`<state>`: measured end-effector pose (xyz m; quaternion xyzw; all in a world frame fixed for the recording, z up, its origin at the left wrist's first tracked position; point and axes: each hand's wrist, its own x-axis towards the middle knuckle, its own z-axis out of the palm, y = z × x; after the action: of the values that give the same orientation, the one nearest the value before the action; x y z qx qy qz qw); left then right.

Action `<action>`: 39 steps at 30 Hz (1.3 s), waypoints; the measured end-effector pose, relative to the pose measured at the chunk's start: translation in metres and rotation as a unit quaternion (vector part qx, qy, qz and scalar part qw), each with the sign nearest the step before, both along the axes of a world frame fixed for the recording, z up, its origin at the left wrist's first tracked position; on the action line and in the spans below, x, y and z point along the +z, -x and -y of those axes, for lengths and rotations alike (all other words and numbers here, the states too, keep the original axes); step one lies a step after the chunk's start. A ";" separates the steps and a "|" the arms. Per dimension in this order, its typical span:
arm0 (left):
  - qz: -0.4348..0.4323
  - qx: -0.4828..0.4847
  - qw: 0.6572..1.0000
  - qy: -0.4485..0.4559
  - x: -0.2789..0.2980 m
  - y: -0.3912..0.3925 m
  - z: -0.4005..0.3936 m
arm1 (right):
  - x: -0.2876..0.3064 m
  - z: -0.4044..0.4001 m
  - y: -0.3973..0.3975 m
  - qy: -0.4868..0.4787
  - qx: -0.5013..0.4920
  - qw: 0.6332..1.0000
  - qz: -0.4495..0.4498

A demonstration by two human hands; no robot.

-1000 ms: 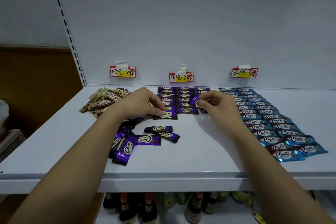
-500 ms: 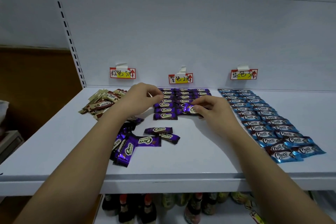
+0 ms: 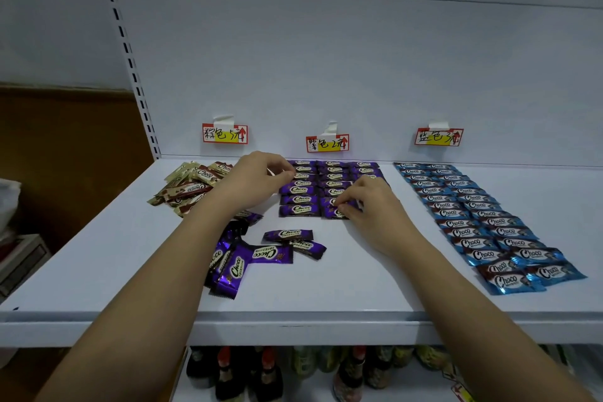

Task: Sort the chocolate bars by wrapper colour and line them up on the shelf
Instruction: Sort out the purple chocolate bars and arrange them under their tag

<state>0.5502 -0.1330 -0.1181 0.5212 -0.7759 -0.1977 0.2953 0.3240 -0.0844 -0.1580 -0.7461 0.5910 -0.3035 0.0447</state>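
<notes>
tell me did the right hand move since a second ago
Yes. The right hand has come toward the shelf's front edge, from the back of the purple rows down to their front end, where its fingertips press a purple bar.

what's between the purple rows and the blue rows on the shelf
In the head view, only a bare strip of white shelf separates the purple rows from the blue rows; the right hand sits at the purple edge.
</notes>
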 end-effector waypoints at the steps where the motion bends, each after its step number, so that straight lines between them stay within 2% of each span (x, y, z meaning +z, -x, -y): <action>1: -0.002 0.000 1.000 0.002 0.000 0.000 0.000 | 0.000 0.000 0.000 0.003 0.000 1.000 -0.005; 4: -0.021 0.006 1.000 0.014 -0.001 0.002 -0.002 | 0.000 -0.001 0.001 0.031 -0.001 0.999 0.019; 9: -0.125 0.019 0.992 0.001 0.008 0.005 -0.010 | 0.007 -0.009 0.000 0.049 0.010 0.997 0.059; 14: -0.057 0.005 0.998 -0.019 0.023 -0.020 -0.018 | 0.013 -0.019 -0.008 0.032 0.028 0.997 0.065; 18: 0.067 -0.026 0.997 -0.030 0.022 -0.048 -0.024 | 0.024 -0.028 -0.021 0.026 0.076 0.996 0.048; 21: 0.177 -0.046 0.983 -0.033 0.020 -0.061 -0.031 | 0.028 -0.037 -0.035 0.002 0.124 0.991 0.041; 23: 0.214 -0.060 0.974 -0.031 0.018 -0.065 -0.033 | 0.027 -0.040 -0.045 -0.018 0.148 0.989 0.025; 33: 0.255 -0.061 0.964 -0.051 0.009 -0.062 -0.030 | 0.027 -0.042 -0.067 -0.083 0.145 0.984 -0.066; 39: 0.250 -0.031 0.968 -0.009 0.008 -0.064 -0.028 | 0.035 -0.044 -0.062 -0.155 0.118 0.981 -0.021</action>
<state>0.6140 -0.1050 -0.1099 0.5326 -0.8390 -0.0769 0.0810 0.3862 -0.0404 -0.1230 -0.8008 0.5396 -0.1851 0.1825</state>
